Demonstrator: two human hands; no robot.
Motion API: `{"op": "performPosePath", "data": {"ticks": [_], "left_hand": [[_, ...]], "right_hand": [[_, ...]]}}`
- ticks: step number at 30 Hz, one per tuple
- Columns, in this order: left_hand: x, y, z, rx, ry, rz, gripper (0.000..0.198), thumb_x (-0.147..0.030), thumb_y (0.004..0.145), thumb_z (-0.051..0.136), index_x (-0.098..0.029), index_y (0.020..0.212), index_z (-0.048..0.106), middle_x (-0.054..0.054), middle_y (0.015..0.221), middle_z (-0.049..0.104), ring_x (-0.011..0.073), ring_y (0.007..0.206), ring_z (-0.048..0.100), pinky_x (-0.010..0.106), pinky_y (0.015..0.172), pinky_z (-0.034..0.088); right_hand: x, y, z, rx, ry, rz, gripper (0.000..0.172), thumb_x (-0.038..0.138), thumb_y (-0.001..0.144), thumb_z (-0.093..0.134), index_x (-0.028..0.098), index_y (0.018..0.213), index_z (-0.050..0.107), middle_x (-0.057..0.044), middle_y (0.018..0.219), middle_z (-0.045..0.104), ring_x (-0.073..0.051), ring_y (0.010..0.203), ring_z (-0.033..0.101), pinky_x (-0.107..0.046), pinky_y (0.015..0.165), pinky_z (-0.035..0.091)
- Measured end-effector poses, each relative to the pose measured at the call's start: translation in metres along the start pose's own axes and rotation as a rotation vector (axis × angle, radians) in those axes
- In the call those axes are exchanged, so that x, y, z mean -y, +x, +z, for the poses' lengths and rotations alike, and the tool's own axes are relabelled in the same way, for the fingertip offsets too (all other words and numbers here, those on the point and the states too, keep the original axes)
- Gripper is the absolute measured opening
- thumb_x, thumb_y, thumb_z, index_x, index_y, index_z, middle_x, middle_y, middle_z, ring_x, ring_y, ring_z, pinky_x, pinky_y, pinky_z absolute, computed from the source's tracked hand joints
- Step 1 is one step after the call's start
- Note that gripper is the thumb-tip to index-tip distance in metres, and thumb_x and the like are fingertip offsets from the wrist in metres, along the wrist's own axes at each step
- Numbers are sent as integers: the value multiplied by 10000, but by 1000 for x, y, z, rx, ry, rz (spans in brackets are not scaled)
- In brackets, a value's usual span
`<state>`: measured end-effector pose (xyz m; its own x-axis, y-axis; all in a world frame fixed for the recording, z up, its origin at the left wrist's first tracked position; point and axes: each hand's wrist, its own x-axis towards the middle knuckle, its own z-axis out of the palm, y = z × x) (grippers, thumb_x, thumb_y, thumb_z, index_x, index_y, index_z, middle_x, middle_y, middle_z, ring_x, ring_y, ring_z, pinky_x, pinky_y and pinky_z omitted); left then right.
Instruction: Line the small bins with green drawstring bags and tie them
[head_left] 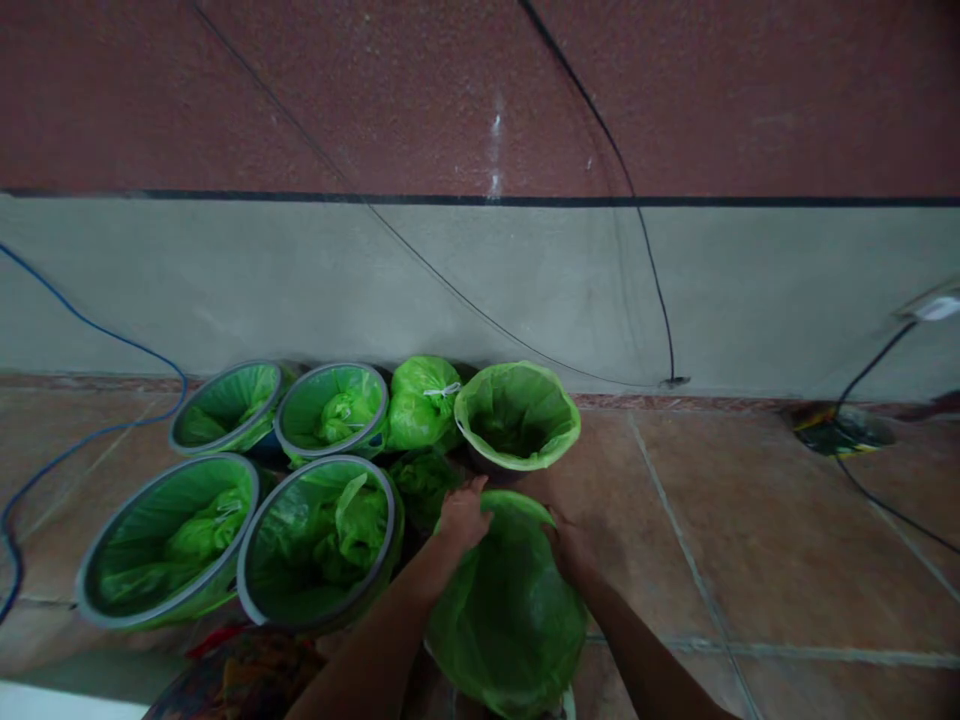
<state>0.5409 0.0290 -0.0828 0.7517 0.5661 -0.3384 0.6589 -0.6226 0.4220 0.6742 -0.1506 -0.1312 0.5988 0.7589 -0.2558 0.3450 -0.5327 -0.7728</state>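
Note:
A bin lined with a thin green trash bag [517,610] stands in front of me, its bag spread open. My left hand [463,518] is closed over the left far part of the rim, gripping the bag edge. On the right side of the rim, my right hand [568,548] holds the bag too, its fingertips partly hidden behind the plastic. Just beyond is another lined bin [517,415] with the green bag folded over its edge. A tied, filled green bag [424,402] sits to its left, and a darker green bundle [426,485] lies beside my left hand.
Several grey-rimmed bins with green liners, such as the near one [322,540], stand on the left. A blue cable [97,330] runs along the far left. Black cable [652,270] hangs down the wall. At right, a cable crosses a dark object [844,430] on the tiles.

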Motion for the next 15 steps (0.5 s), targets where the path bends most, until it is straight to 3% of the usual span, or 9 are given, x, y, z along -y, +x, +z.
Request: {"op": "performPosePath", "data": {"ticks": [3,6,8,11,15], "left_hand": [[7,0,-6,-66,-172,-18,722,-364,798,677,-107,1426,427,161,1392,579,260,1251,567,340,1060,434],[10,6,-10,-104,-221,-61,537,-413,904,545,-110,1346,516,135,1328,634,202,1205,600,279,1004,466],[8,13,-10,-109,-171,-81,398,-376,976,403,-147,1227,609,106,1233,689,178,1137,635,266,963,476],[-2,21,-7,-97,-94,-72,384,-326,997,335,-185,1015,691,94,1083,732,187,1041,662,291,928,474],[-14,21,0,-63,-34,13,317,-301,971,401,-201,922,699,90,1028,729,201,1002,655,309,921,458]], "right_hand": [[-14,-39,12,-207,10,182,505,436,887,322,118,1144,619,-169,1001,732,-291,942,691,-401,842,530],[-20,-77,27,-341,-41,356,626,508,896,289,71,1254,559,-218,1105,696,-333,987,676,-443,846,526],[-15,-87,27,-407,-118,402,712,562,892,303,33,1329,493,-261,1209,642,-367,1059,640,-478,866,512],[5,-66,7,-498,-228,308,647,521,923,273,55,1268,560,-261,1284,599,-371,1192,557,-496,942,466],[32,-5,-21,-282,-231,71,495,398,957,271,140,1139,653,-176,1176,679,-274,1073,618,-414,963,448]]}}
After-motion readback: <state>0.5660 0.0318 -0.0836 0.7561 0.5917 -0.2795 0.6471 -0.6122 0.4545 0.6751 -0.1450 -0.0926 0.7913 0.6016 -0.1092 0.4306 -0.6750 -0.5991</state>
